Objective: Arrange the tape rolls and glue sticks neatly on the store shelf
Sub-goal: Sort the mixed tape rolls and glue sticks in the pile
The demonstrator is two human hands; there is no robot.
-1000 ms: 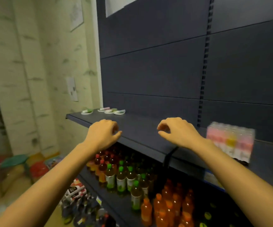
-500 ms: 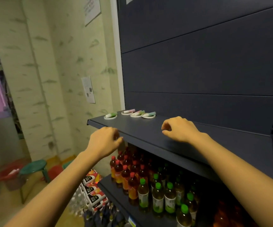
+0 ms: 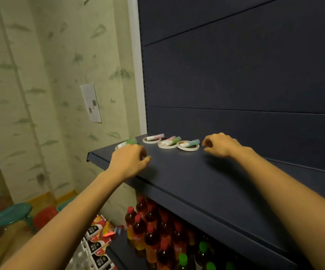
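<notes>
On the dark shelf (image 3: 187,178), near its far left corner, lie three white tape rolls: one at the back (image 3: 150,140), one in the middle (image 3: 166,146) and one on the right (image 3: 188,147). A glue stick lies across each: pink-capped (image 3: 155,136), pink-and-green (image 3: 170,140), teal-capped (image 3: 191,142). A green-capped glue stick (image 3: 128,142) lies at the left, half hidden by my left hand (image 3: 128,160), which hovers with loosely curled fingers and holds nothing. My right hand (image 3: 221,145), also loosely curled and empty, is just right of the right tape roll.
The shelf's back panel (image 3: 235,75) rises behind the items. Below the shelf stand rows of drink bottles (image 3: 157,236). A wallpapered wall (image 3: 50,94) is to the left, with a green stool (image 3: 11,213) and packaged goods (image 3: 99,236) on the floor.
The view has swung left and closer to the shelf corner. Both hands have moved forward to the tape rolls and glue sticks; the left hand now covers part of the green-capped stick.
</notes>
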